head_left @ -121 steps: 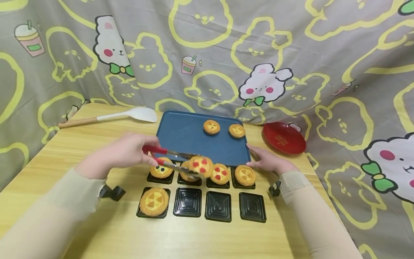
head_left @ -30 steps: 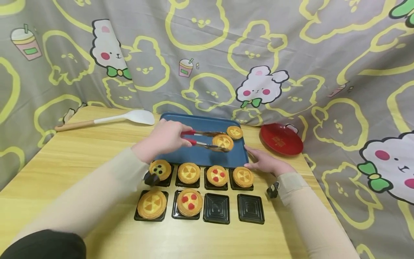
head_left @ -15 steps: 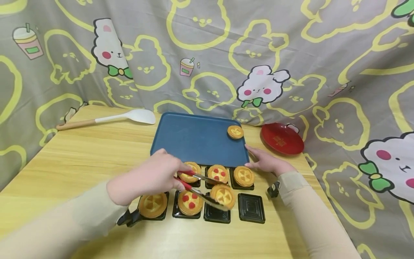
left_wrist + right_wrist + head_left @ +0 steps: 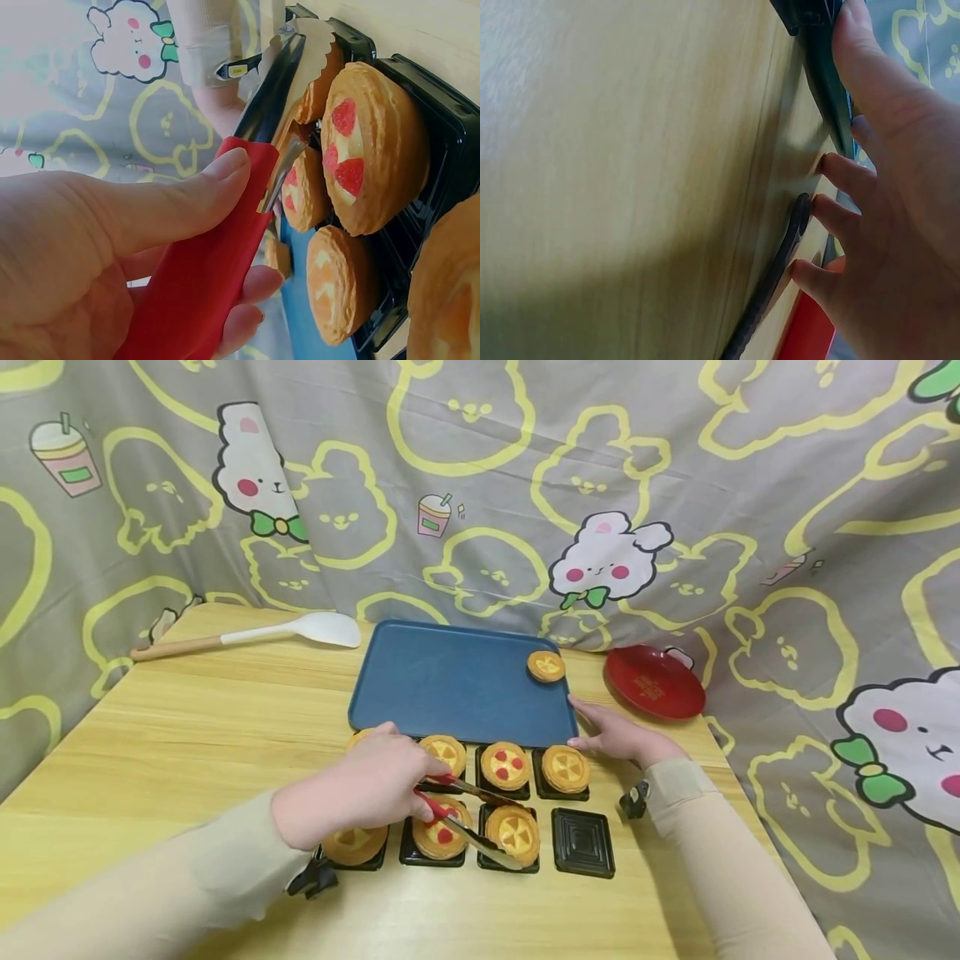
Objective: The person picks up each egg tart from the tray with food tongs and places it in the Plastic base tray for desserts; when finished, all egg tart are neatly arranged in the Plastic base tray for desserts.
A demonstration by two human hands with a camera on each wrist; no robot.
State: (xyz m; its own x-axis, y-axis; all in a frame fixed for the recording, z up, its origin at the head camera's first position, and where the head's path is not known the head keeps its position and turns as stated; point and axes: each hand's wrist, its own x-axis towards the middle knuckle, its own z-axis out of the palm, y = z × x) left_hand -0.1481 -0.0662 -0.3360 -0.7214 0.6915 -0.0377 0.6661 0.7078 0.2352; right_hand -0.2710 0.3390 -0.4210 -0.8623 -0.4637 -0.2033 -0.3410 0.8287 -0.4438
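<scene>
My left hand [image 4: 367, 781] grips red-handled metal tongs [image 4: 483, 843], thumb along the handle in the left wrist view. The tong arms lie on either side of an egg tart [image 4: 517, 835] with yellow wedges on top, which sits in the third black square tray of the front row. Beside it on the left is a tart with red pieces [image 4: 431, 833], partly behind the tongs. My right hand [image 4: 618, 732] rests at the right edge of the blue tray [image 4: 450, 681], fingers spread and thumb at its corner. One tart [image 4: 546, 666] lies on that blue tray.
A ribbed black tray [image 4: 582, 843] ends the front row on the right. Behind stands a row of tarts in black trays, such as a red-topped one [image 4: 506, 767]. A white spatula [image 4: 330, 629] lies back left, a red plate [image 4: 656, 681] back right. A patterned curtain [image 4: 480, 460] hangs behind.
The tongs lifted a yellow-wedged tart off the blue tray and brought it forward; it now sits in the third front tray. Earlier, a red-topped tart went into the second. The right hand stayed.
</scene>
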